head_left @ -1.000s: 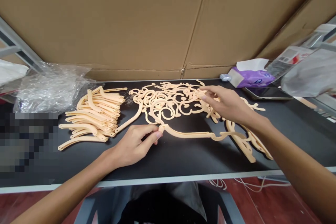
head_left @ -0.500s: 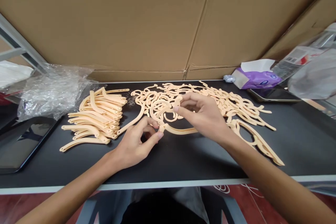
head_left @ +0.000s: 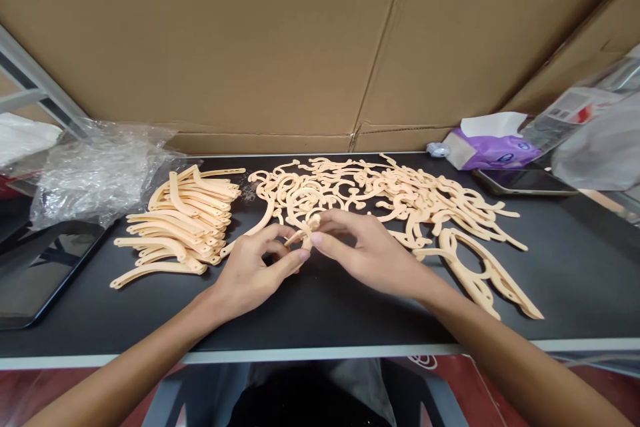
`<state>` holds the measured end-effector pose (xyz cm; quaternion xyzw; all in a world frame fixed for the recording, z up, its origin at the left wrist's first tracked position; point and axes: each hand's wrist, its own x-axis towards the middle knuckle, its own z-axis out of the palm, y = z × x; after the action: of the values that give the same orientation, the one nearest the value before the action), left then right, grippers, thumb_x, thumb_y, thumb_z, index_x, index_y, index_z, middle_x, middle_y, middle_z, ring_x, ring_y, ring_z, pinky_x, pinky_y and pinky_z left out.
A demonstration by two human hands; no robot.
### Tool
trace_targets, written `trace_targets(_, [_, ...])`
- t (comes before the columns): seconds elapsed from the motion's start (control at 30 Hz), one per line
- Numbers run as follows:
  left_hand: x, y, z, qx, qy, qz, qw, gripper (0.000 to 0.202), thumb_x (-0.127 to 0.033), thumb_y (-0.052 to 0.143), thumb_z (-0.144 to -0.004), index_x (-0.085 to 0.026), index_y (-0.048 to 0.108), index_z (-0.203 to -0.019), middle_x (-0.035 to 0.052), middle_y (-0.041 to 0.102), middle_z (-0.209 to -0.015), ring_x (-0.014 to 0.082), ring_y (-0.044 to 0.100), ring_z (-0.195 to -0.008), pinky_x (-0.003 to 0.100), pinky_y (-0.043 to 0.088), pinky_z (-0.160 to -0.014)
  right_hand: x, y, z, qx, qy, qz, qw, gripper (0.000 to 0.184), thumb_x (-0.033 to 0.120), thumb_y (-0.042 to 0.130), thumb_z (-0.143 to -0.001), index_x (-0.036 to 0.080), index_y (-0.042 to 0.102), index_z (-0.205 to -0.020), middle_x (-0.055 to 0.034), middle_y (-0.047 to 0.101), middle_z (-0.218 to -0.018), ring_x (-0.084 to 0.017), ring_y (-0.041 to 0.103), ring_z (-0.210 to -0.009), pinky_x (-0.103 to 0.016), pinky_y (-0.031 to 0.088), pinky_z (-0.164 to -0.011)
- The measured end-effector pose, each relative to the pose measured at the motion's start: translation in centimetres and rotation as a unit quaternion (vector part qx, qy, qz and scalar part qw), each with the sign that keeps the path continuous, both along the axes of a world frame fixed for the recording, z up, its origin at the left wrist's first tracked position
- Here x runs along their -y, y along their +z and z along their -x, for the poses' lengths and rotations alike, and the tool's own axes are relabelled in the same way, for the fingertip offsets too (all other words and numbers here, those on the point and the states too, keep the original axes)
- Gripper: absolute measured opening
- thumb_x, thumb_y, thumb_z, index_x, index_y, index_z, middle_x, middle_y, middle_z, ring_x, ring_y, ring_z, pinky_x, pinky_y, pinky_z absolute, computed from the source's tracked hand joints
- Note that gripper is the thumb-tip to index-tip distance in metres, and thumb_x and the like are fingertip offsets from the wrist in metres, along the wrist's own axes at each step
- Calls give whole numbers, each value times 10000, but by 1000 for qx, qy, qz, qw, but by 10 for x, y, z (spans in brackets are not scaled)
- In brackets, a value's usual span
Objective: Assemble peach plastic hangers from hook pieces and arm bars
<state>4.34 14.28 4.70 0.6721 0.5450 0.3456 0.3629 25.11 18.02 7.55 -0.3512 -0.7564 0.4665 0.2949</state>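
Note:
My left hand [head_left: 260,273] pinches a peach plastic hanger piece [head_left: 299,237] between thumb and fingertips, over the near middle of the table. Close against it, my right hand [head_left: 357,247] grips the end of a curved hanger piece [head_left: 313,221], and the two parts meet between my fingertips. Fingers partly hide the join. Behind both hands spreads a loose heap of hook-shaped hanger pieces [head_left: 400,180]. A neat pile of hanger arms [head_left: 185,227] lies to the left. On the right, beside my right forearm, rests a folded hanger [head_left: 480,273] of joined parts.
Crumpled clear plastic [head_left: 95,173] and a dark tablet [head_left: 45,273] lie at the left. At the back right are a purple tissue pack [head_left: 493,147], a phone [head_left: 525,181] and plastic bags [head_left: 595,140]. A cardboard wall [head_left: 250,47] stands behind the black table [head_left: 350,327].
My right hand has come down and left, drawing its curved piece to the part in my left hand. The long arm that stretched rightward below my right hand no longer shows there.

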Motion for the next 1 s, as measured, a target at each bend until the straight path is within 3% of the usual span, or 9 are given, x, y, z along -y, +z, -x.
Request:
trace_targets(0.17, [-2, 2, -1, -3, 6, 22, 1000, 378, -544, 673, -862, -202, 647, -1020, -2, 771, -736, 195, 737, -670, 248, 525, -623, 4, 1, 0, 141, -34, -45, 988, 323, 484, 632, -893, 222, 508, -749, 60, 541, -627, -114, 476, -571, -266, 336, -550])
trace_targets(0.3, [-3, 5, 0, -40, 8, -39, 998, 292, -477, 644, -899, -207, 707, -990, 4, 779, -866, 168, 723, -737, 233, 515, -658, 3, 0, -2, 174, -35, -64, 982, 324, 501, 588, -916, 220, 523, -770, 63, 498, -593, -115, 427, -563, -265, 299, -539])
trace_targets(0.43, [-4, 5, 6, -80, 33, -104, 991, 241, -385, 582, -949, -211, 749, -962, -9, 751, -769, 135, 659, -616, 241, 472, -586, 1, 0, -4, 198, -36, -74, 977, 349, 536, 572, -915, 213, 560, -782, 53, 491, -602, -116, 405, -567, -269, 288, -551])
trace_targets(0.57, [-4, 4, 14, -188, 108, -262, 941, 211, -310, 575, -960, -213, 753, -898, -14, 685, -662, 134, 582, -605, 275, 426, -636, 0, 2, -6, 199, -5, -84, 976, 382, 465, 577, -922, 206, 476, -660, 61, 410, -587, -103, 341, -563, -273, 252, -547])
trace_targets(0.67, [-5, 6, 18, -236, 130, -324, 907, 219, -285, 572, -960, -184, 717, -829, -22, 563, -577, 133, 504, -570, 288, 388, -619, -3, 4, -11, 167, 9, -80, 983, 401, 434, 588, -916, 206, 414, -636, 67, 346, -588, -97, 313, -564, -269, 255, -542])
trace_targets(0.87, [-8, 7, 23, -286, 64, -432, 853, 149, -179, 591, -946, -144, 699, -851, -12, 520, -612, 138, 455, -587, 300, 363, -622, -13, 7, -26, 71, -84, -99, 989, 370, 410, 607, -895, 211, 415, -649, 62, 370, -599, -95, 361, -559, -266, 279, -538])
trace_targets(1.0, [-8, 9, 26, -266, 46, -433, 860, 131, -162, 618, -924, -139, 687, -815, -16, 492, -609, 139, 443, -589, 300, 359, -619, -18, 6, -30, 57, -90, -99, 989, 244, 383, 651, -867, 207, 527, -750, 80, 330, -577, -92, 310, -535, -259, 260, -517])
